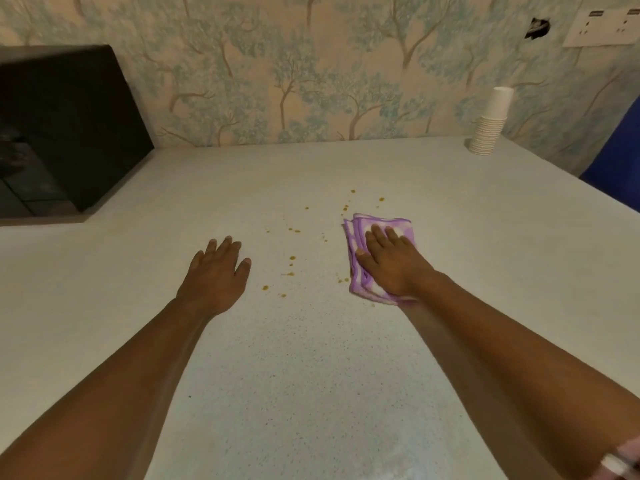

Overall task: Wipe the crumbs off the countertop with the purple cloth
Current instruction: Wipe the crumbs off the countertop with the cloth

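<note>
A folded purple and white cloth [356, 237] lies flat on the pale speckled countertop [311, 375], right of centre. My right hand [391, 261] presses palm-down on top of it, fingers spread toward the wall. Several small brown crumbs [292, 258] are scattered on the counter just left of the cloth and beyond its far edge. My left hand [216, 271] rests flat on the bare counter left of the crumbs, fingers apart, holding nothing.
A black appliance [62, 133] stands at the back left against the tree-patterned wall. A stack of white paper cups [490, 123] sits at the back right corner. A blue object [616, 157] is beyond the counter's right edge. A socket plate [602, 26] is on the wall.
</note>
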A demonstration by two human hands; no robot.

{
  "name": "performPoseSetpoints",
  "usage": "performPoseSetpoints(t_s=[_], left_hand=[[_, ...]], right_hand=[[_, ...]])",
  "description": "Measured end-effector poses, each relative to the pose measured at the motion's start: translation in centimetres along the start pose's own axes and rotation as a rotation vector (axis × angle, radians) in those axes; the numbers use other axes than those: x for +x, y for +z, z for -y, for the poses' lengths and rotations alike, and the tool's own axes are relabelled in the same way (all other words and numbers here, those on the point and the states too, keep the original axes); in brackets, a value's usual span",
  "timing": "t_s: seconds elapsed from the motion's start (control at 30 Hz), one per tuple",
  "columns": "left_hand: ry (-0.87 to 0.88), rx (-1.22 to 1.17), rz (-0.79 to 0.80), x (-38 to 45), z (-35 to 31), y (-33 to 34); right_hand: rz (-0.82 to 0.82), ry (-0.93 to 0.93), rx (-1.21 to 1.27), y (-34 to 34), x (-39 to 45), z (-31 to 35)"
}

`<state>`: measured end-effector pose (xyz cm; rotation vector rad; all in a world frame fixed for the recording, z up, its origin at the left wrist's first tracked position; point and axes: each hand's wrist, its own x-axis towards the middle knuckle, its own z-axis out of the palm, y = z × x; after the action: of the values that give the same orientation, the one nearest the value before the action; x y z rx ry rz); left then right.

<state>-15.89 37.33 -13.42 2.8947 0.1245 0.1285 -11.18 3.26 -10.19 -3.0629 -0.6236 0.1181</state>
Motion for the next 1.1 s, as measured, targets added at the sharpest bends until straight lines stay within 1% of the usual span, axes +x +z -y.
performPoseSetpoints(t_s=[0.07, 0.13, 0.2, 0.27, 0.33, 0.47, 0.57, 0.63, 0.7, 0.8, 0.9, 0.97, 1.1], left_hand=[[-0.003, 0.004, -0.003, -0.1, -0.1, 0.0], [-0.002, 0.011, -0.003, -0.2, -0.1, -0.1], [-0.002, 0.008, 0.002, -0.2, -0.3, -0.2], [-0.006, 0.001, -0.005, -0.3, -0.6, -0.3], [-0.007, -0.003, -0.011, -0.3, -0.7, -0.5], [-0.009, -0.005, -0.015, -0.4, -0.9, -0.6], [-0.004, 0.004, -0.014, -0.5, -0.9, -0.7], [-0.004, 0.007, -0.003, -0.6, -0.8, -0.7], [-0.003, 0.010, 0.002, -0.7, -0.8, -0.6], [-0.005, 0.016, 0.008, -0.7, -0.9, -0.7], [-0.010, 0.014, 0.007, -0.8, -1.0, -0.8], [-0.006, 0.007, 0.008, -0.7, -1.0, -0.8], [-0.024, -0.113, -0.025, -0.6, -0.5, -1.2]], right_hand=[[-0.004, -0.005, 0.042, 0.6, -1.8, -0.4], [0.014, 0.015, 0.019, 0.8, -2.7, -1.8], [0.060, 0.083, 0.002, 0.3, -2.2, -2.8], [0.015, 0.165, 0.008, -0.3, -0.5, -2.4], [-0.017, 0.231, 0.056, -0.8, 1.0, -0.7], [0.001, 0.136, 0.077, -0.7, 2.4, 3.2], [-0.020, 0.036, 0.077, 0.1, 0.4, 5.9], [-0.028, -0.022, 0.080, 1.0, -1.3, 5.9], [-0.013, -0.007, 0.067, 1.2, -2.2, 4.4], [0.019, 0.096, -0.012, 0.6, -0.7, 2.3], [0.019, 0.223, 0.060, -0.5, 1.7, 3.5], [-0.001, 0.193, 0.080, -0.5, 2.6, 5.6], [-0.019, 0.006, 0.025, 0.7, 1.0, 8.3]])
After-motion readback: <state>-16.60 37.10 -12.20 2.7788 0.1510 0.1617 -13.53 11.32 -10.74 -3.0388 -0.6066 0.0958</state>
